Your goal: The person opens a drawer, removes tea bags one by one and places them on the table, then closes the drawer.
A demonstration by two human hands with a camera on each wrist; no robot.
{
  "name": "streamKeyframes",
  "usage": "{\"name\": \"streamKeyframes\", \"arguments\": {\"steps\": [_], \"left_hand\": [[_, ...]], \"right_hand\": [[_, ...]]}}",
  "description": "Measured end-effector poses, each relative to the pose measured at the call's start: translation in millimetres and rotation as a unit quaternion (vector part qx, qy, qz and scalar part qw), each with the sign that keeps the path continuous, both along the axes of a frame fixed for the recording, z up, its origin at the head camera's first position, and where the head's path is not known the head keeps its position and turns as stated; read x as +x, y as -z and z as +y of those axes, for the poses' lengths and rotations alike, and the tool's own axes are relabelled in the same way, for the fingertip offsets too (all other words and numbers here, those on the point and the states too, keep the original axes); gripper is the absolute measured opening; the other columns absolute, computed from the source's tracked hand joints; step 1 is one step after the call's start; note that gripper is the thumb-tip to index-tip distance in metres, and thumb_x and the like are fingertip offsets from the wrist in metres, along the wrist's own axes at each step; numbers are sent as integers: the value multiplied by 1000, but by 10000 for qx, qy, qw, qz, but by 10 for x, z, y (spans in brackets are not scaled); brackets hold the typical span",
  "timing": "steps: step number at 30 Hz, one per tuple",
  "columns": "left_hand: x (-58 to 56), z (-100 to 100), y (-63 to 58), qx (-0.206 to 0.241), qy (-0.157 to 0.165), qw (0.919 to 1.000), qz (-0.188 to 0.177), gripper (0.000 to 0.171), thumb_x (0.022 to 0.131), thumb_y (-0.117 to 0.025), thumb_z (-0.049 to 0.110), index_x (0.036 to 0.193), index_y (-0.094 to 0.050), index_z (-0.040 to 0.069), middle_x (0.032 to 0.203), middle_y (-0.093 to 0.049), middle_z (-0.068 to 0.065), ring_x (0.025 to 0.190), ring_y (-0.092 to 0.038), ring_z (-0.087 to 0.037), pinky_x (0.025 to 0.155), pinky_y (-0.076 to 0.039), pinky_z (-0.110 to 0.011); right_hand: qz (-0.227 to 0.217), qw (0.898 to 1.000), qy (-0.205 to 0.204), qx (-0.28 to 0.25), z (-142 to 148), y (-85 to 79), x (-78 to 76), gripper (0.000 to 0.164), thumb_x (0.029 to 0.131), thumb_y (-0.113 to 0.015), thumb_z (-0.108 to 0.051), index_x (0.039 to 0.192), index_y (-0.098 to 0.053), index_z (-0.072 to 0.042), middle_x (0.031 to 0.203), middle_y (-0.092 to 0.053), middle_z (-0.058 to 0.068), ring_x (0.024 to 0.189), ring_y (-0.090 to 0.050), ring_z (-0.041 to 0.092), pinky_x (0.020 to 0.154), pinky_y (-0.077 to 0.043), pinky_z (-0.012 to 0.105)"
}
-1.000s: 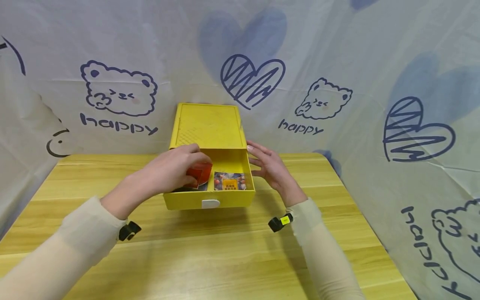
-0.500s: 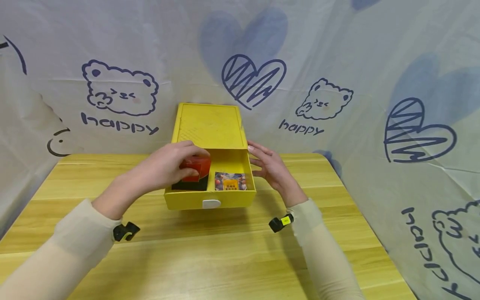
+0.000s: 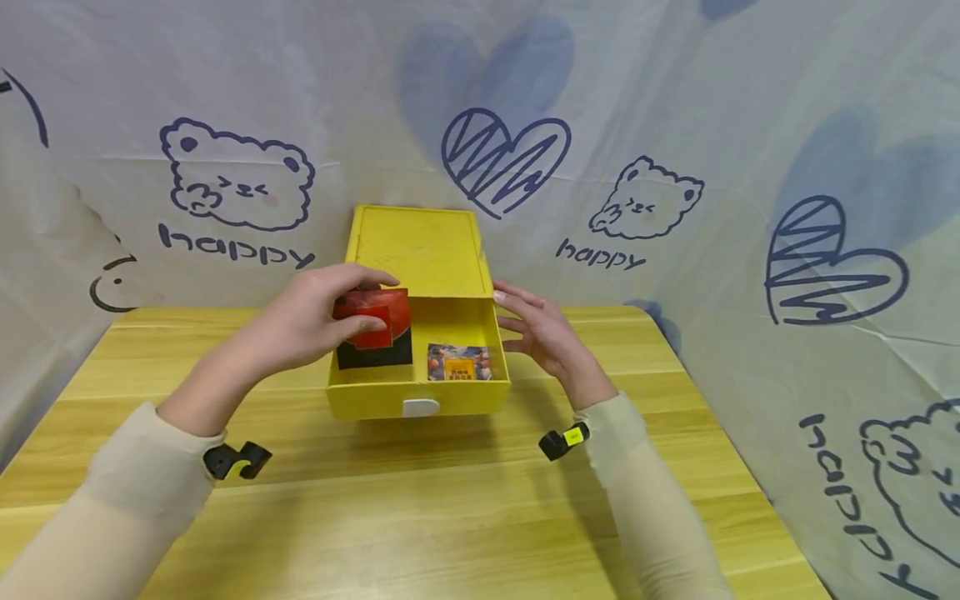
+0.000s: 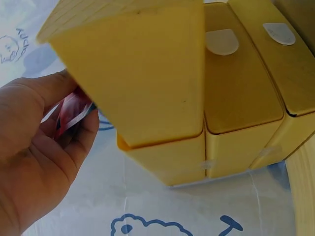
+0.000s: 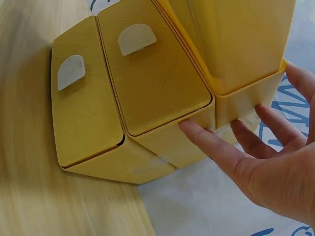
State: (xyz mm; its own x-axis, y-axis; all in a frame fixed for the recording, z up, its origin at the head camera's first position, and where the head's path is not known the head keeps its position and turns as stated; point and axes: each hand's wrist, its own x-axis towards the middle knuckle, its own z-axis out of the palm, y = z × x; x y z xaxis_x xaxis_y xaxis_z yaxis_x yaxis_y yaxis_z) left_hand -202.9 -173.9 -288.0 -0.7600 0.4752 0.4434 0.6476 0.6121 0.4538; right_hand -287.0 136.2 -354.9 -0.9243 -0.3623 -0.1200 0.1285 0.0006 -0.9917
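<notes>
My left hand [image 3: 315, 312] pinches a red-and-black packet [image 3: 378, 354] between thumb and fingers, holding it upright over the left half of a pulled-out yellow drawer [image 3: 465, 402]. Only a shiny red sliver of that packet [image 4: 75, 110] shows between the fingers in the left wrist view. Inside the drawer's right half lies a second packet [image 3: 459, 363], colourful with an orange label. My right hand [image 3: 546, 340] touches the side of the yellow drawer cabinet [image 3: 420, 250], its fingertips spread along the edge, as the right wrist view [image 5: 275, 172] confirms.
Below the pulled-out drawer, the cabinet has two closed drawers with white tabs [image 5: 137, 39]. It stands on a wood-grain table [image 3: 420, 517] against a white cloth backdrop [image 3: 375, 100] printed with bears and hearts.
My left hand has lifted the red-and-black packet from low in the drawer, up and slightly left. More of the packet's face shows. My right hand stays at the cabinet's side.
</notes>
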Motion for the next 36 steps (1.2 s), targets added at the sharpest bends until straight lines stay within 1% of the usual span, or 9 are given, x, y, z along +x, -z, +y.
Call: {"name": "streamKeyframes", "arguments": {"steps": [4,7,11,13,18,22,27,32,36], "left_hand": [[17,-80,-42,369,-134,9991,-178,42,84,-72,16,124,-60,17,112,-64,-1,93,-59,-16,76,-53,-34],[46,-138,-83,629,-327,9970,-316,40,86,-70,19,125,-59,18,112,-64,-2,92,-59,-16,74,-53,-28],[96,-207,-139,903,-589,9923,-618,42,87,-69,24,127,-57,20,114,-62,-4,91,-58,-18,70,-52,-20],[117,-241,-161,1023,-672,9897,-744,44,87,-69,25,128,-56,21,115,-62,-4,91,-58,-18,69,-52,-19],[143,-337,-173,1195,-876,9860,-771,45,86,-70,27,129,-56,23,113,-62,-1,88,-59,-16,67,-54,-19],[154,-421,-161,1302,-1023,9836,-708,46,85,-71,26,129,-56,23,112,-62,-1,85,-59,-14,66,-53,-18],[165,-530,-127,1381,-1256,9796,-743,48,85,-71,27,130,-55,25,112,-61,-1,84,-57,-15,64,-52,-18],[152,-653,-46,1399,-1406,9766,-829,50,86,-70,27,134,-52,26,115,-59,-3,87,-57,-14,65,-52,-17],[113,-754,40,1443,-1489,9743,-885,49,87,-69,25,133,-52,25,116,-60,-5,86,-58,-14,64,-53,-19]], "right_hand": [[-16,10000,29,-16,-1,4,-2,61,79,-72,-48,134,-55,-27,135,-54,1,118,-55,29,89,-50,50],[-22,10000,29,-25,-4,4,-4,61,79,-72,-48,134,-55,-27,135,-54,1,118,-55,29,89,-50,50],[0,10000,16,-24,-8,-2,-1,60,81,-71,-47,135,-54,-26,135,-54,2,117,-56,29,89,-50,50],[6,10000,17,-13,-9,-7,5,60,81,-70,-47,135,-54,-26,135,-54,2,117,-56,29,89,-50,50],[-19,10000,33,-7,-10,-13,13,60,81,-70,-47,135,-54,-26,135,-54,1,117,-56,28,90,-49,50],[-10,10000,53,-6,-11,-9,10,60,81,-70,-48,134,-55,-27,134,-54,1,116,-57,27,89,-50,49],[-23,10000,69,-51,-8,9,1,61,80,-71,-48,134,-55,-26,134,-55,2,115,-57,27,87,-52,48],[-18,9999,38,-123,-8,16,-1,62,80,-71,-48,135,-54,-24,133,-55,3,115,-58,28,87,-52,47],[0,9999,18,-160,-6,15,-6,61,81,-71,-47,135,-54,-24,133,-56,3,115,-58,28,87,-52,48]]}}
